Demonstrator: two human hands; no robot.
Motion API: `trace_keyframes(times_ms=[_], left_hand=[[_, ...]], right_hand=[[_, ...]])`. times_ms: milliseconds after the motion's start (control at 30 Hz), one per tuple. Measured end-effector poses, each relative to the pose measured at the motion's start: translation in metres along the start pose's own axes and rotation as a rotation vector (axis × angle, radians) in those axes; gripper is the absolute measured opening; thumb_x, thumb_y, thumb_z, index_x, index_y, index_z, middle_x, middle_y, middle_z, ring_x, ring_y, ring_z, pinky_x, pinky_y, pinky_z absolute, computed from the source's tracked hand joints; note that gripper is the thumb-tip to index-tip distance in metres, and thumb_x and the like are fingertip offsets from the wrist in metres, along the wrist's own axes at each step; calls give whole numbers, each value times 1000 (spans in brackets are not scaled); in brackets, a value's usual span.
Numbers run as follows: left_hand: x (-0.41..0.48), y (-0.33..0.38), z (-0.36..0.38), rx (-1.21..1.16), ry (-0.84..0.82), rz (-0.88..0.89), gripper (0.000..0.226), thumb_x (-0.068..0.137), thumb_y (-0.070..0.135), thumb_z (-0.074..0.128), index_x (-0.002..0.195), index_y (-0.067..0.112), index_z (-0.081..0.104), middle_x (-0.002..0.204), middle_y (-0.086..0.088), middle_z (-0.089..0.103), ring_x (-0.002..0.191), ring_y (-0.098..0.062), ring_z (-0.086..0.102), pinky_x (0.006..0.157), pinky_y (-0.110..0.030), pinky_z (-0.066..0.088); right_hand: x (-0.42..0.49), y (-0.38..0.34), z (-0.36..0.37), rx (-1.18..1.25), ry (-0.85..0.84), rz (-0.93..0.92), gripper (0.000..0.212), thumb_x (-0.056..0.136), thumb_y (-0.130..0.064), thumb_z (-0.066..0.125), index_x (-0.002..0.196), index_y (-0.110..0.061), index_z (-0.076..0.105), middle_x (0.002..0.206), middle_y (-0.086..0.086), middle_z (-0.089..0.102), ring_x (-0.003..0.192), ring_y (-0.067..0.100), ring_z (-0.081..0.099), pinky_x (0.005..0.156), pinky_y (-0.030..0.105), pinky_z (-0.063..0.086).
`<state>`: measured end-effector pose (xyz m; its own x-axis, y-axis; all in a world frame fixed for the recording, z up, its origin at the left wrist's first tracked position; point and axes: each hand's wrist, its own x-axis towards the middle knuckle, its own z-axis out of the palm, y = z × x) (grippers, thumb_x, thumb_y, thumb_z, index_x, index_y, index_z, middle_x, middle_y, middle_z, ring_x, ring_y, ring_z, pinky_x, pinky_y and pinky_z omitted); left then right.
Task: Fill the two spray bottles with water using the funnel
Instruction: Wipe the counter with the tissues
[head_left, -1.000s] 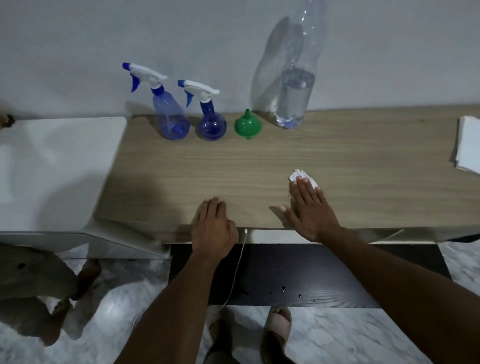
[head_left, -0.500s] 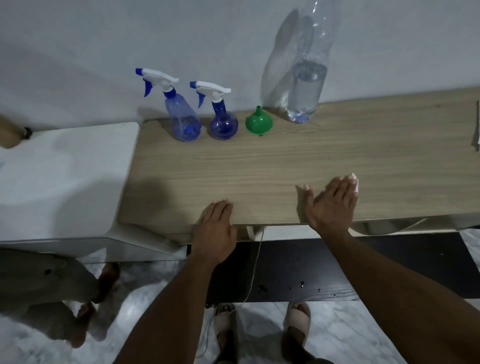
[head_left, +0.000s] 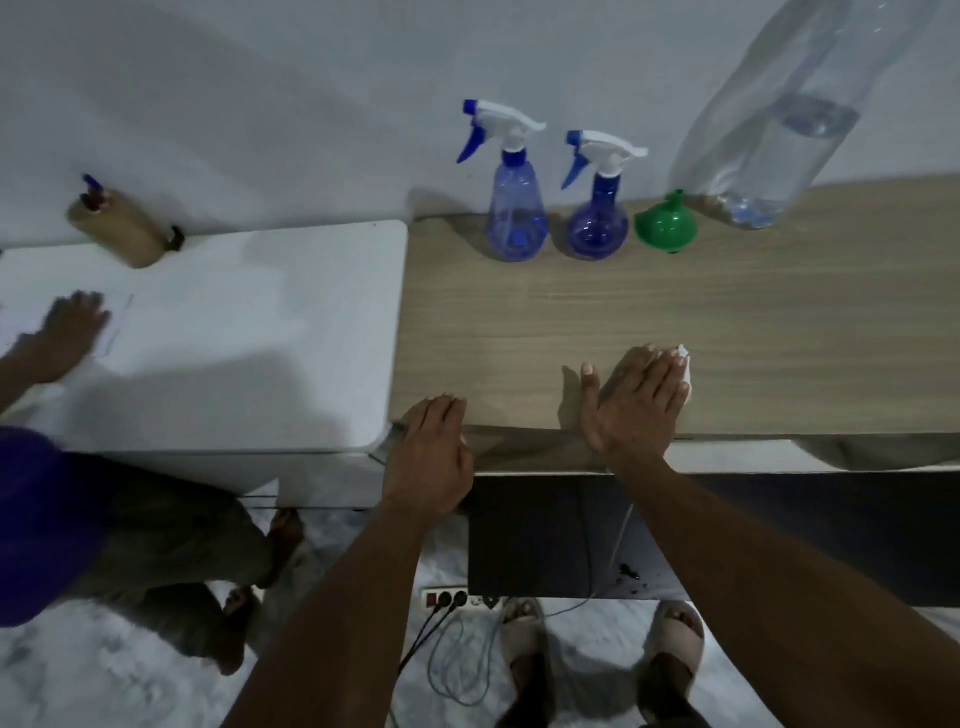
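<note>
Two blue spray bottles with white triggers stand against the wall on the wooden table (head_left: 727, 322): a taller pale one (head_left: 514, 208) on the left and a rounder, darker one (head_left: 597, 218) beside it. Right of them a green funnel (head_left: 666, 224) lies mouth down, then a large clear water bottle (head_left: 774, 135), partly filled. My left hand (head_left: 428, 457) rests flat on the table's front edge. To its right, my right hand (head_left: 636, 400) presses flat on a white tissue (head_left: 684, 364) near the front edge. Both hands are far from the bottles.
A white cabinet top (head_left: 260, 332) adjoins the table on the left, with a tan bottle (head_left: 122, 228) lying at its back. Another person's hand (head_left: 67, 332) rests on it at far left. A power strip (head_left: 457, 600) and cables lie on the floor by my feet.
My right hand slid the tissue along the front of the table. The view has swung left, bringing the white cabinet and another person's hand into sight. My left hand stays on the edge.
</note>
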<state>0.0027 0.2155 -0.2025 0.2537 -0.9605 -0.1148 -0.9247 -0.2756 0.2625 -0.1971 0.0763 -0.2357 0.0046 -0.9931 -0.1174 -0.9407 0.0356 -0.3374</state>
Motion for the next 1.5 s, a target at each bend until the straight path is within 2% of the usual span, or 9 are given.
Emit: trace_keyframes(times_ms=[133,267,433,567,800,1000,1300,1400,1500], left_hand=[[-7,-35,-7,23,24,20,61,87,28,38,143,7,47,146,-12,49,136,-29,44,113,-42,38],[-9,-57,-10,61,1,33,67,84,16,58,148,9,39,151,-10,43,141,-25,37,119,-36,20],[-9,-65,-10,170,9,109,73,82,17,60,150,10,35,154,-6,39,145,-20,31,124,-38,8],[-10,-63,-10,113,25,96,69,87,18,53,152,12,31,156,-4,34,147,-18,26,124,-36,5],[-12,-63,-8,76,56,84,65,81,14,60,144,8,45,150,-7,46,142,-21,37,122,-39,19],[-12,-62,-8,54,80,87,66,86,15,55,150,12,37,157,-3,36,147,-17,27,123,-35,15],[-16,-54,-4,35,69,38,68,86,16,57,150,10,35,157,-6,34,147,-19,27,123,-33,13],[-21,-45,-5,43,43,12,71,82,16,60,148,10,37,154,-7,38,145,-21,32,122,-36,17],[-31,-32,-9,38,55,19,68,76,12,65,141,9,46,142,-9,51,135,-25,43,119,-37,25]], right_hand=[[-21,-55,22,-57,-43,-162,90,97,-64,14,155,3,0,162,29,1,153,36,-7,124,50,-1],[-36,-90,38,-94,-67,-347,85,96,-58,12,155,3,7,162,29,7,153,38,-1,123,49,0],[-30,-85,42,-100,-144,-573,83,90,-51,7,157,-2,2,165,21,1,154,30,-6,125,44,-1],[-25,-66,27,58,-149,-542,72,100,-47,13,158,-7,4,167,9,1,154,20,-4,125,42,-1],[-36,-75,39,-239,-165,-569,87,90,-55,0,157,0,4,166,18,1,154,30,-4,124,51,-3],[-44,-87,44,-309,-179,-718,70,100,-50,6,159,-13,-3,167,8,-6,154,24,-10,121,55,-8],[-40,-62,39,-165,-89,-1114,54,89,-11,42,142,-10,53,148,9,51,140,26,45,113,46,37],[-43,-56,27,-138,-56,-1222,44,87,-12,51,128,-12,66,136,7,63,129,25,57,106,44,45],[-52,-42,3,-110,-104,-1253,31,87,-19,54,115,-17,70,112,5,73,103,29,69,85,39,54]])
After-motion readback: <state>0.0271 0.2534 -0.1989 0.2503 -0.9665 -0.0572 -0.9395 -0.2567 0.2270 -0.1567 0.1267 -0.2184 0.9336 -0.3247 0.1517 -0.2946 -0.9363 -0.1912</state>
